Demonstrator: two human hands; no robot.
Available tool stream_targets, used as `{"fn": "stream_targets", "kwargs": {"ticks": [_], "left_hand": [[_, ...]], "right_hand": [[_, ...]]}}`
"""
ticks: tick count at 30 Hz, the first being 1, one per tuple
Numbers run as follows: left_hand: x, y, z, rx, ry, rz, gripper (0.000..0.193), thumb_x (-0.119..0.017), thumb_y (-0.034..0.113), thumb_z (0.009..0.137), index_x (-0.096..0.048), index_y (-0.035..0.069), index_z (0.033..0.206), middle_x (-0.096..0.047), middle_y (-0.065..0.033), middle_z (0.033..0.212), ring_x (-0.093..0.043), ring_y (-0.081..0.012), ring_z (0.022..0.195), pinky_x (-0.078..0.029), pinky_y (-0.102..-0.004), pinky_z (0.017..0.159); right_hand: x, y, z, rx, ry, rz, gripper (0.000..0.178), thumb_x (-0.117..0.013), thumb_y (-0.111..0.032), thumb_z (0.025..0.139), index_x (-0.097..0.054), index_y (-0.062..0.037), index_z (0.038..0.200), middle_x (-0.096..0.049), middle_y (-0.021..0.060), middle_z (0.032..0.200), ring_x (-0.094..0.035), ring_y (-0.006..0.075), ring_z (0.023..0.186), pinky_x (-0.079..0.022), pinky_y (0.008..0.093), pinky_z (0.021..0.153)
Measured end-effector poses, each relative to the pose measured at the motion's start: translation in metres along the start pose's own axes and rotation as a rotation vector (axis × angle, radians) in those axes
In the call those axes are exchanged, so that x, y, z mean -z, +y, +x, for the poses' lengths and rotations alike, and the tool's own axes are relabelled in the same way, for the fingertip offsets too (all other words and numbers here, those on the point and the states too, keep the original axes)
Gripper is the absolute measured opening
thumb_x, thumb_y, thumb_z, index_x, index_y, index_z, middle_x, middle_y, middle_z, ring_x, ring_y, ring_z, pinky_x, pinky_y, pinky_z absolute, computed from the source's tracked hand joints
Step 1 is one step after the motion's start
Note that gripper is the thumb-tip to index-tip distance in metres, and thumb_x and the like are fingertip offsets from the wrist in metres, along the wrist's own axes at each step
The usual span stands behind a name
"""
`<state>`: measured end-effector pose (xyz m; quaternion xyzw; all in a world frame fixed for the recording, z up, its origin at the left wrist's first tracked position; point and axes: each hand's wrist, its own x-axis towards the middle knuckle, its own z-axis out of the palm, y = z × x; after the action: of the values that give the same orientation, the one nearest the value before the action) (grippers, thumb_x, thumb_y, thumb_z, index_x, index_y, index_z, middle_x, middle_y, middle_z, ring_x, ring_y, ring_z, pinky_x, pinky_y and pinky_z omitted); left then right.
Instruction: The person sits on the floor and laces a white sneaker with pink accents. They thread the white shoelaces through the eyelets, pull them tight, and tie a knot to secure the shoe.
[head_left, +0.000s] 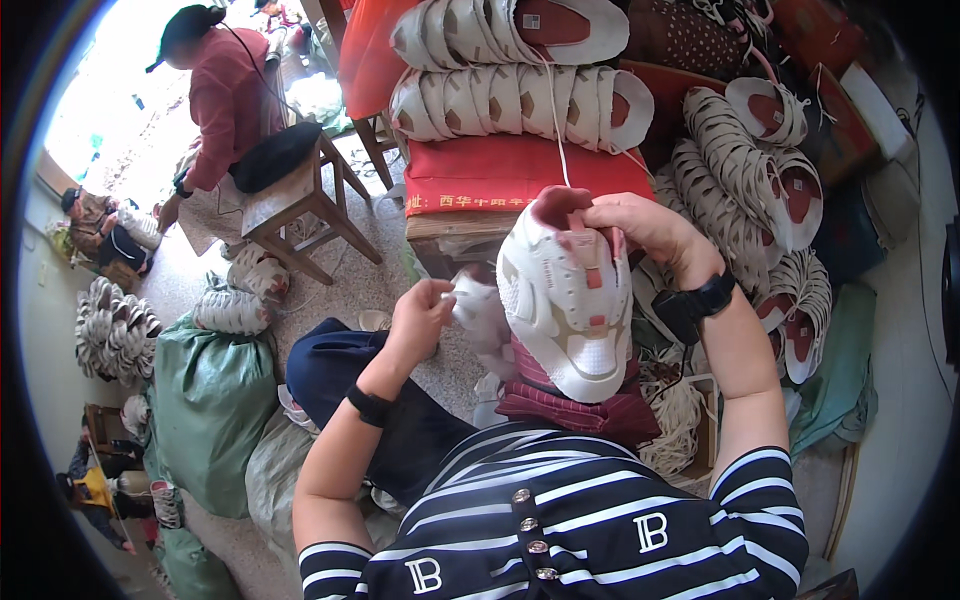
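Observation:
A white and beige sneaker with red lining stands in front of me, toe toward my body. Its eyelets show along both sides of the tongue, with no lace visible through them. My right hand grips the shoe at the collar and the top of the tongue. A white cord hangs from the stacked shoe uppers down toward the sneaker's opening. To the left of the sneaker, my left hand is raised with fingers pinched. A small pale tip shows at the fingers, too small to name. Behind it is a blurred whitish shape.
Rows of nested shoe uppers lie on a red-covered box ahead. More stacked uppers stand at right, above a bundle of white laces. Green sacks and a wooden stool are at left. Another person bends near the stool.

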<state>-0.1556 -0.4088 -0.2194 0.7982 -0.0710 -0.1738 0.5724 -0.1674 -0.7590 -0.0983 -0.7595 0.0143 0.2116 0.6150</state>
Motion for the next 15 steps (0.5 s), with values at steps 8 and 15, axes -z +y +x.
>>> {"fn": "stream_targets", "kwargs": {"ticks": [8,15], "left_hand": [[-0.049,0.043,0.022,-0.451,0.196,-0.18,0.036,-0.059,0.025,0.099,-0.062,0.001,0.125,-0.06,-0.0169,0.119,-0.057,-0.0262,0.112,-0.044,-0.0362,0.098],[-0.093,0.061,0.014,-0.599,0.027,-0.004,0.065,-0.065,0.027,0.093,-0.038,-0.001,0.146,-0.048,-0.0218,0.138,-0.049,-0.0318,0.129,-0.038,-0.0416,0.11]], "right_hand": [[-0.003,0.009,0.021,-0.138,0.155,-0.329,0.053,-0.066,-0.055,0.091,-0.073,-0.0026,0.089,-0.067,0.0025,0.073,-0.062,0.0114,0.057,-0.048,0.0267,0.047],[-0.057,0.031,-0.002,0.379,0.199,-0.099,0.059,-0.068,-0.048,0.092,-0.062,0.0023,0.121,-0.067,0.0097,0.113,-0.064,0.018,0.106,-0.05,0.0337,0.093]]}}
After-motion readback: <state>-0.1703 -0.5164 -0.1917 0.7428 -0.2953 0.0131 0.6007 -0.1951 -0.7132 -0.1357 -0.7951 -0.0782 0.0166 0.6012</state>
